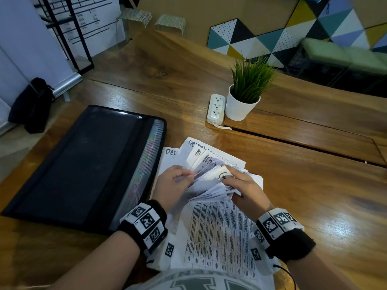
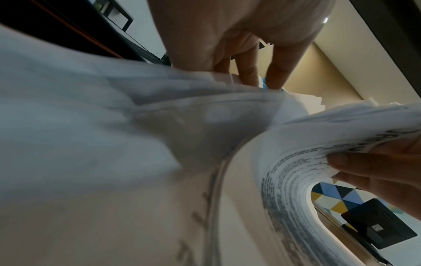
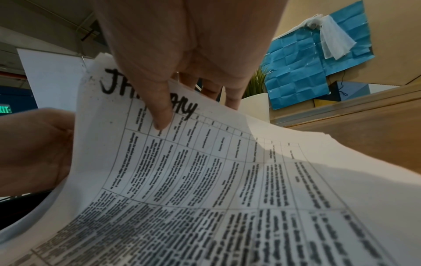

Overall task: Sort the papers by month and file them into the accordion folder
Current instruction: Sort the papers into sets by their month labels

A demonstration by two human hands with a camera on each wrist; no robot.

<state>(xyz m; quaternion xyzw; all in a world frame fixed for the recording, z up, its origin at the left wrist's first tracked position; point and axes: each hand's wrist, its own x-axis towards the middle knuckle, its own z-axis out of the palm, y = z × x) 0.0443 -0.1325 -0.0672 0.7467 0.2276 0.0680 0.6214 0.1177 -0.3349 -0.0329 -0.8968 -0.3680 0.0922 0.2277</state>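
Papers (image 1: 211,181) between both hands' fingers (image 1: 227,171)

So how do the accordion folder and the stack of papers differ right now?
The accordion folder is black and lies flat and untouched on the table; the papers are white, fanned and curled up. No hand touches the folder, while the left hand and right hand grip the papers. Both are on the table.

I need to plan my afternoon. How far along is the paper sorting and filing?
Early stage. Nothing looks filed: the accordion folder lies flat beside the papers. In hand: the left hand and right hand are fanning through the stack; the right thumb pins a sheet headed with a month. Left: finish sorting, then file everything.
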